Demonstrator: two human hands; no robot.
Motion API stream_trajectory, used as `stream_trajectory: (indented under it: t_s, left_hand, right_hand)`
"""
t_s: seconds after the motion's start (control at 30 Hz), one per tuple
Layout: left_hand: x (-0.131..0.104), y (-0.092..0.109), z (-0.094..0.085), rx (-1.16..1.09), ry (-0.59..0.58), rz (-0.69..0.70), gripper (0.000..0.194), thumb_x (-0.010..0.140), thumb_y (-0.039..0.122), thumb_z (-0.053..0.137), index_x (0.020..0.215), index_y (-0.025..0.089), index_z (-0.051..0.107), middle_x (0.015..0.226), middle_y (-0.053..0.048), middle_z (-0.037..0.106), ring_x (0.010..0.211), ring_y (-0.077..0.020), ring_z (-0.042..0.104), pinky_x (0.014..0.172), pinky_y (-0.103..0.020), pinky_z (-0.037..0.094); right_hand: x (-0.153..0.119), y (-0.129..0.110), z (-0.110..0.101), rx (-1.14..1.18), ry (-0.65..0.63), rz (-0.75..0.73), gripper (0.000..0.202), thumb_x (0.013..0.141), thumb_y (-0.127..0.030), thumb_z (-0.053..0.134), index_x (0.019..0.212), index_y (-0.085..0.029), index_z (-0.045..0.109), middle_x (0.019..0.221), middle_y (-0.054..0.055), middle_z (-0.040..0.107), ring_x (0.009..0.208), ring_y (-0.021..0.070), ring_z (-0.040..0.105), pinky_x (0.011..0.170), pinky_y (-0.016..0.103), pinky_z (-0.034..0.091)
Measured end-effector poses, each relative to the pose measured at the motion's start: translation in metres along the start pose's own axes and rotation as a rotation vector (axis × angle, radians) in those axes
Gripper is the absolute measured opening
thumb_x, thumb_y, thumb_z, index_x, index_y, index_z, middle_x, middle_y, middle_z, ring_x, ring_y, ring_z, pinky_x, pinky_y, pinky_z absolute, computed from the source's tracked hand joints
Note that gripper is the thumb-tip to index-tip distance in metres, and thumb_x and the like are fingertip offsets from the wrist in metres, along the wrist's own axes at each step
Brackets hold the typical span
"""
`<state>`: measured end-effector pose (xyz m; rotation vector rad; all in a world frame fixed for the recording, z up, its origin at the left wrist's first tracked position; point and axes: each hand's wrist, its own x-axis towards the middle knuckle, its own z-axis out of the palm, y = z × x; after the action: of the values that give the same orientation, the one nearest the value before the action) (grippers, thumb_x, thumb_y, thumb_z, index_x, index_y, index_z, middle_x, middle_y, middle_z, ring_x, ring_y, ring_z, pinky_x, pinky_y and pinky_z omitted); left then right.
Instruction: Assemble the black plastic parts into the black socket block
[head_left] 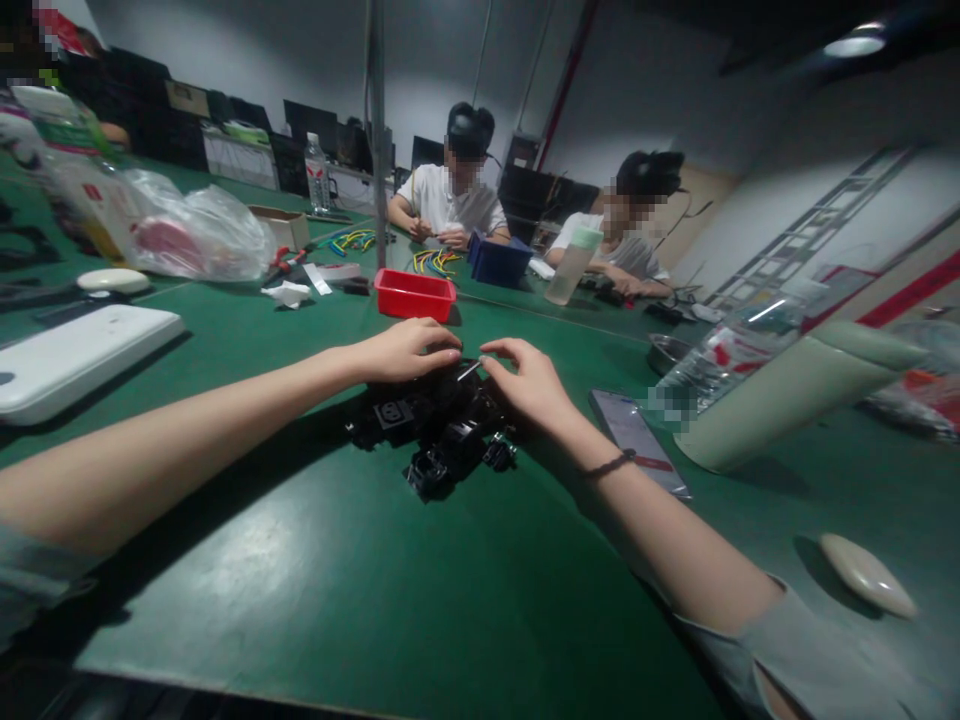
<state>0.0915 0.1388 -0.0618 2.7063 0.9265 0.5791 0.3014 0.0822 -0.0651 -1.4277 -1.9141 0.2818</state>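
Observation:
A cluster of black parts (450, 430) lies on the green table, between my forearms. My left hand (409, 350) rests over the far left side of the cluster, its fingers bent and pointing right. From the right, my right hand (529, 375) reaches to the far right side, thumb and forefinger close to a thin, light-coloured piece (469, 370). Whether the fingertips grip that piece is too small to tell. The undersides of both hands and the parts beneath them are hidden.
Beyond my hands stands a red tray (415, 296). A phone (641, 440), a green flask (787, 400) and a water bottle (739, 340) are at right. At left lies a white device (90, 355). Two people sit across the table near a blue bin (501, 260).

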Motion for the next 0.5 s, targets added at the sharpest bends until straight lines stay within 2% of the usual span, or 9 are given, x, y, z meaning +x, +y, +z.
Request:
stream_trajectory:
  t_s: [0.07,0.17,0.27,0.37,0.43,0.5]
  left_hand:
    - [-0.004,0.004,-0.001,-0.036,0.031,-0.032,0.051,0.094,0.047,0.036,0.125,0.013,0.059,0.127,-0.014,0.061,0.12,-0.0248,0.055,0.105,-0.039,0.04]
    - [-0.016,0.017,-0.003,-0.077,0.102,-0.081,0.062,0.093,0.056,0.035,0.131,0.011,0.053,0.136,-0.017,0.056,0.128,-0.0276,0.05,0.11,-0.042,0.036]
    - [-0.033,0.035,-0.005,-0.051,0.124,-0.024,0.07,0.09,0.065,0.039,0.138,0.015,0.048,0.141,-0.017,0.051,0.129,-0.0303,0.048,0.111,-0.047,0.034]
    - [-0.051,0.051,-0.001,0.034,0.094,0.107,0.088,0.077,0.073,0.056,0.144,0.018,0.04,0.147,-0.018,0.044,0.136,-0.0351,0.039,0.116,-0.053,0.024]
    - [-0.06,0.057,0.003,0.087,0.04,0.141,0.101,0.068,0.077,0.062,0.148,0.022,0.035,0.151,-0.018,0.04,0.139,-0.0393,0.034,0.116,-0.062,0.013]
    - [-0.066,0.059,0.007,0.119,-0.005,0.136,0.101,0.068,0.076,0.063,0.149,0.024,0.032,0.153,-0.018,0.037,0.141,-0.0409,0.03,0.115,-0.066,0.009]
  right_hand:
    - [-0.007,0.007,-0.005,-0.032,0.047,-0.022,0.02,0.086,-0.029,0.058,0.098,-0.02,0.07,0.108,0.009,0.071,0.107,0.0233,0.064,0.101,0.045,0.046]
    - [-0.018,0.02,-0.003,-0.029,0.077,0.042,0.033,0.089,-0.041,0.054,0.109,-0.018,0.068,0.121,0.013,0.067,0.121,0.0266,0.057,0.108,0.048,0.039]
    - [-0.027,0.028,0.006,0.061,0.056,0.154,0.045,0.093,-0.048,0.045,0.118,-0.017,0.065,0.132,0.015,0.061,0.131,0.027,0.049,0.113,0.048,0.033]
    - [-0.032,0.027,0.017,0.192,0.033,0.166,0.048,0.094,-0.055,0.04,0.118,-0.022,0.066,0.131,0.01,0.063,0.131,0.0244,0.05,0.115,0.047,0.031]
    - [-0.033,0.022,0.023,0.23,0.042,0.182,0.049,0.093,-0.057,0.04,0.112,-0.022,0.069,0.128,0.011,0.065,0.131,0.0253,0.051,0.115,0.047,0.032]
    - [-0.033,0.019,0.027,0.229,0.062,0.201,0.048,0.093,-0.057,0.041,0.105,-0.021,0.071,0.126,0.012,0.066,0.131,0.0265,0.051,0.114,0.047,0.033]
